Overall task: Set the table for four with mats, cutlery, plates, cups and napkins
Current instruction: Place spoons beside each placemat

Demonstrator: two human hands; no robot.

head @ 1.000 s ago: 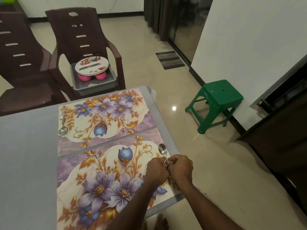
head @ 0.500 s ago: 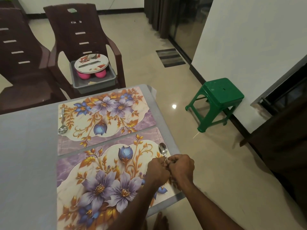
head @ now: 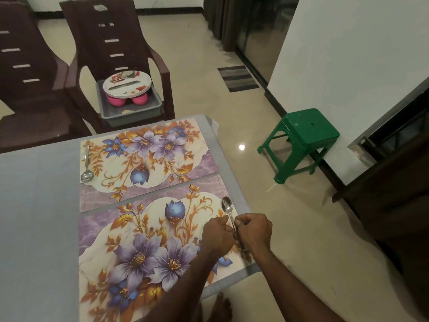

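the near spoon (head: 227, 209) lies along the right border of the near mat (head: 139, 247), bowl pointing to twelve o'clock, and that border runs just beside the worktop (head: 34, 205) edge at three o'clock. i judge that to be the main risk: a small nudge of the handle toward three could slide the spoon off the mat and over the edge to the floor, or a drag on the mat could carry its corner past the worktop rim. both hands crowd the same short stretch of handle, so one could also knock the spoon askew while the other lets go, leaving it slanted against the mat border.

my left hand (head: 217, 235) is curled, fingertips meeting at the spoon's handle from the nine o'clock side; my right hand (head: 254, 230) is curled too, closing on the handle from three o'clock. the handle disappears between the knuckles, so i read both as pinching it (how firmly, i cannot tell). the bowl end rests on the mat; whether the handle end is lifted is hidden.

the far mat (head: 148, 159) at twelve o'clock already carries its far spoon (head: 87, 170) at its left border. plates (head: 127, 83) and pink cups (head: 126, 101) sit in a grey bin (head: 130, 110) on the chair (head: 116, 43) beyond the worktop, well apart from my hands. only two mats show here, so i judge the setting far from done.
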